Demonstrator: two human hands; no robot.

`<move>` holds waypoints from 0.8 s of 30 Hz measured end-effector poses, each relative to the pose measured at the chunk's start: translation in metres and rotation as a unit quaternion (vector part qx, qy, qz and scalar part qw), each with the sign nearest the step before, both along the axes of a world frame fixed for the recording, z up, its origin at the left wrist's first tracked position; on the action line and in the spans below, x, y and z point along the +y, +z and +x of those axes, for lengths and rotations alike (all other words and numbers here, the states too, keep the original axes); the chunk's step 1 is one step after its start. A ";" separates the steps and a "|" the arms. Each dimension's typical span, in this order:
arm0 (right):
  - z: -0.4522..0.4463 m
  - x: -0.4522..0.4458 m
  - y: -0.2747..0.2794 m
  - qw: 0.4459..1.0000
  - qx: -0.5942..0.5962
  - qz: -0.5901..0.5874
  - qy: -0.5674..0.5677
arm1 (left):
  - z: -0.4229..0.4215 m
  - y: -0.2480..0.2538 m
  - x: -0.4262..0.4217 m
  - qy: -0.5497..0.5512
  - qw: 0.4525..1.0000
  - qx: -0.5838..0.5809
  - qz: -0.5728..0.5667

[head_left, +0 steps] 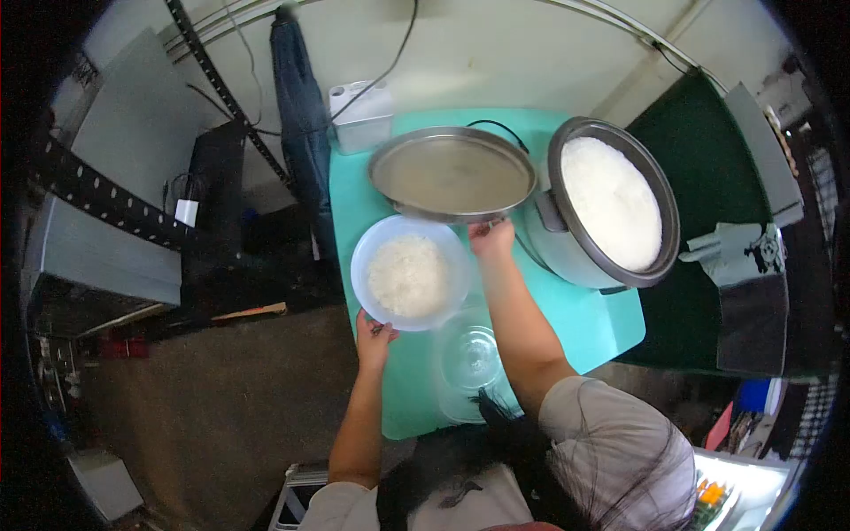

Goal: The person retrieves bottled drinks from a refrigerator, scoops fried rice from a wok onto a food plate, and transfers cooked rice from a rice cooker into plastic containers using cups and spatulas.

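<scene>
Pinching the pale bowl [390, 232] of rice by its near rim, the left hand [376, 329] probably steadies it on the counter [611, 323]; the right hand [491, 235] looks curled around the near edge of a metal pan [452, 177], fingers mostly hidden; full cooker [560, 252] sits open alongside, handy for reaching I guess; can't tell if the pan's lifted.

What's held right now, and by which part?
Left hand: the bowl, at its near rim. Right hand: the round metal pan, at its near edge, grip partly hidden.
</scene>
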State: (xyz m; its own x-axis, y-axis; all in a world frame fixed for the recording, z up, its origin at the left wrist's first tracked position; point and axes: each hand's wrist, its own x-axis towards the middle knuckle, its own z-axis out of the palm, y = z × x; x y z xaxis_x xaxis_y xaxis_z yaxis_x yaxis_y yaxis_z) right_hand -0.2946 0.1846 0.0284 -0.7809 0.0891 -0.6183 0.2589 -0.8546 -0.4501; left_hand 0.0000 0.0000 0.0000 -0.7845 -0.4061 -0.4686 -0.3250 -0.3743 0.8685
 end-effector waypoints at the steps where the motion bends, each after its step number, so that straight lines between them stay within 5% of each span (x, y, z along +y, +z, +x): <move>1: 0.020 0.003 0.019 0.999 -0.040 -0.023 -0.027 | 0.003 0.002 0.003 0.021 1.000 0.011 0.019; 3: 0.016 -0.016 0.034 0.993 -0.059 -0.078 -0.060 | -0.016 0.011 -0.015 0.032 0.999 0.043 0.010; 5: 0.026 0.000 0.031 0.988 -0.033 0.138 0.063 | -0.011 0.017 -0.002 0.037 0.998 0.026 0.032; 9: -0.009 0.021 0.002 0.986 0.063 0.121 0.091 | -0.008 0.014 0.001 0.034 0.998 0.007 0.049; 13: 0.029 0.045 0.032 0.978 -0.032 0.170 0.118 | -0.011 0.020 0.005 0.034 0.999 -0.012 0.039; 15: 0.060 0.061 -0.018 0.899 0.020 0.392 0.193 | -0.020 0.014 -0.004 0.034 0.999 0.026 0.027; 18: 0.186 0.136 0.034 0.872 0.265 0.365 0.188 | -0.024 0.014 -0.019 0.002 1.000 -0.015 -0.015; 19: 0.233 0.180 0.069 0.712 0.326 0.596 0.180 | -0.025 0.018 -0.017 0.004 0.998 -0.041 -0.047; 20: 0.271 0.229 0.097 0.667 0.288 0.620 0.295 | -0.033 -0.016 -0.026 0.059 0.990 -0.048 -0.118; 21: 0.307 0.273 0.099 0.575 0.392 0.668 0.264 | -0.044 -0.045 -0.046 0.109 0.972 -0.059 -0.199; 22: 0.343 0.323 0.094 0.534 0.378 0.684 0.324 | -0.050 -0.036 -0.047 0.114 0.871 -0.182 -0.441; 23: 0.382 0.370 0.094 0.542 0.323 0.707 0.319 | -0.044 0.014 -0.007 0.122 0.816 -0.180 -0.536; 24: 0.424 0.408 0.093 0.551 0.266 0.724 0.320 | -0.048 0.006 -0.011 0.166 0.678 -0.038 -0.715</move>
State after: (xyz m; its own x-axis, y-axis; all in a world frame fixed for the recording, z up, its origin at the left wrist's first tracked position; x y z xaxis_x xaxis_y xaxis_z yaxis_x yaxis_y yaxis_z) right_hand 0.1295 0.5922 0.1214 -0.9753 -0.2096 0.0699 -0.1979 0.6885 -0.6977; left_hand -0.0477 -0.0115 0.0063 -0.5346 -0.6354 0.5572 -0.4926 0.7700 0.4055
